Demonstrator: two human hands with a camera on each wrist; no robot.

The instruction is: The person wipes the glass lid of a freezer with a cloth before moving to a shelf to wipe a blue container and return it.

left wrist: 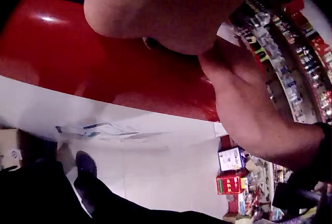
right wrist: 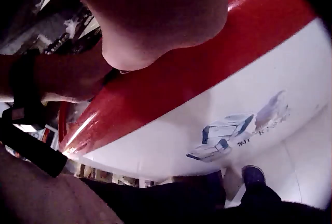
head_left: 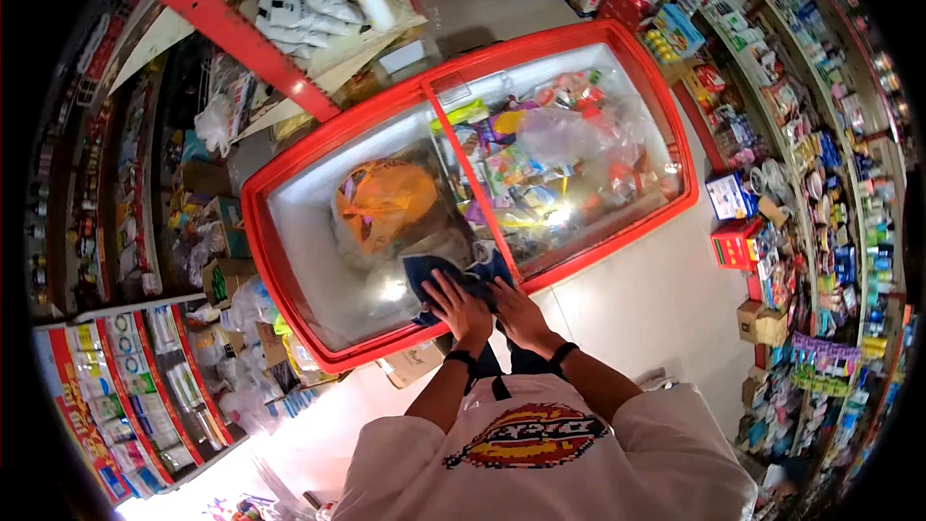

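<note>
A dark blue cloth (head_left: 422, 273) lies on the near edge of a red-rimmed chest freezer (head_left: 338, 359), over its glass top. The left hand (head_left: 459, 314) rests on the cloth with its fingers extended. Beside it, the right hand (head_left: 521, 315) touches the cloth's right part, fingers pointing forward. In the left wrist view the left hand (left wrist: 155, 11) is close above the red rim, its fingers out of sight. The right wrist view shows the right hand (right wrist: 155, 16) over the rim, fingers also hidden.
Inside the freezer are an orange bag (head_left: 386, 201) and many colourful packets. Stocked shelves (head_left: 820, 174) stand at the right, more at the left. A red post (head_left: 231, 29) rises behind the freezer, and boxes (head_left: 736, 243) stand on the right.
</note>
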